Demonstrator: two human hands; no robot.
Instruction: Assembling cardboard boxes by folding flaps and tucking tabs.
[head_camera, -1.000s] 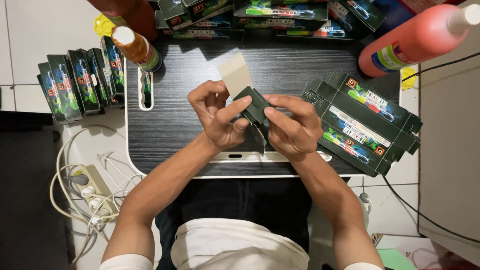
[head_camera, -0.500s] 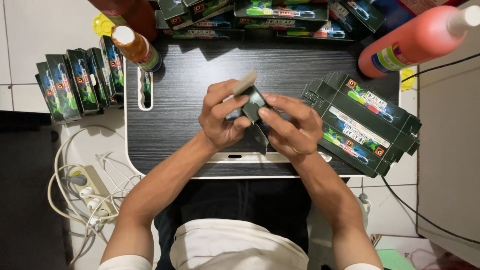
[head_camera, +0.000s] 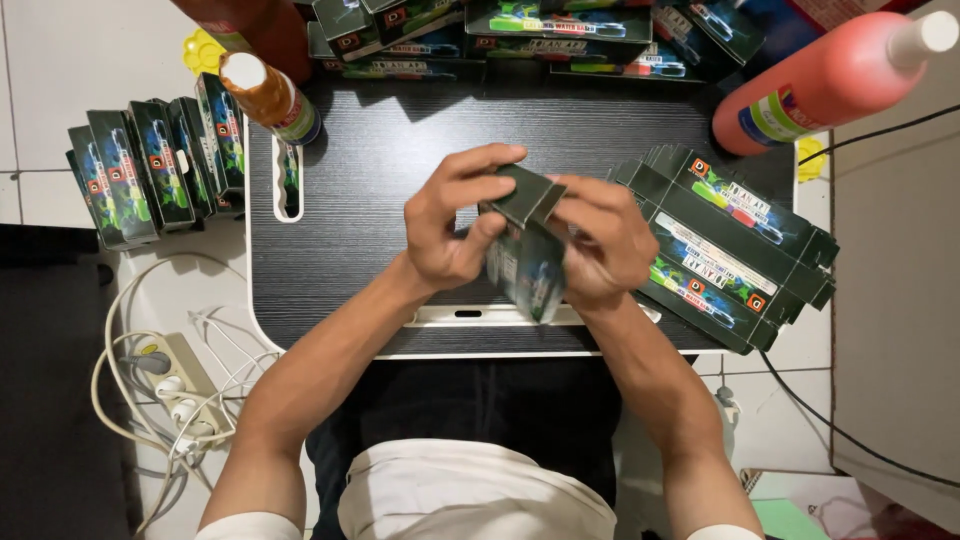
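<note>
Right now I see left hand (head_camera: 450, 225) and right hand (head_camera: 600, 245) both clamped on small dark green carton (head_camera: 527, 255), held above black surface (head_camera: 400, 180). Judging: thin card, light, crushable; I'd grip flat panels, not open flap.

Light: bright, even, falling from above | Shadows: soft ones lying under the stacked green cardboard boxes (head_camera: 560, 40) | Blur: small dark green carton (head_camera: 527, 265) smearing between moving hands | Edges: slightly bending
</note>
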